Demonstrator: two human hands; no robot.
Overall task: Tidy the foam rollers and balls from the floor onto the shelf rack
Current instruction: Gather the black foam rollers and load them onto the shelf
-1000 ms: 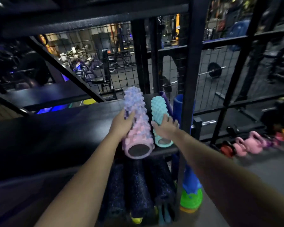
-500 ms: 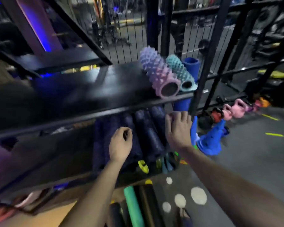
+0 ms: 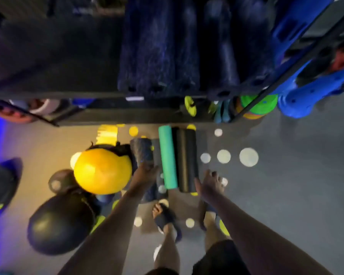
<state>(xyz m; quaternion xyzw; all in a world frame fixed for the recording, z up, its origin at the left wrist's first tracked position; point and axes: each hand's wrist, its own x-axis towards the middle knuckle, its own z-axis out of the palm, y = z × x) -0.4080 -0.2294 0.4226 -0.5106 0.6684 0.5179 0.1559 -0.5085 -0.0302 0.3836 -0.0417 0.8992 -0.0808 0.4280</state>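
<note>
Blurred downward view, shelf rack (image 3: pixel 115 117) cut off above, left hand (image 3: pixel 145 174) over 1 speckled roller (image 3: pixel 141 152) on the floor (image 3: pixel 290 185), grip too blurred to tell, right hand (image 3: pixel 210 184) spread beside 2 black rollers (image 3: pixel 187 159), 1 green roller (image 3: pixel 167 157) between, 1 yellow ball (image 3: pixel 102 171), 2 dark balls (image 3: pixel 60 223) left.

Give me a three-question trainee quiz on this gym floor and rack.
1. True or false: the green roller lies on the shelf rack.
2. Which roller is the left hand touching? A green, B dark speckled roller, C plain black.
3. Fill in: the ball nearest that hand is ____.
Key: 1 false, it lies on the floor. 2 B. 3 yellow.
</note>
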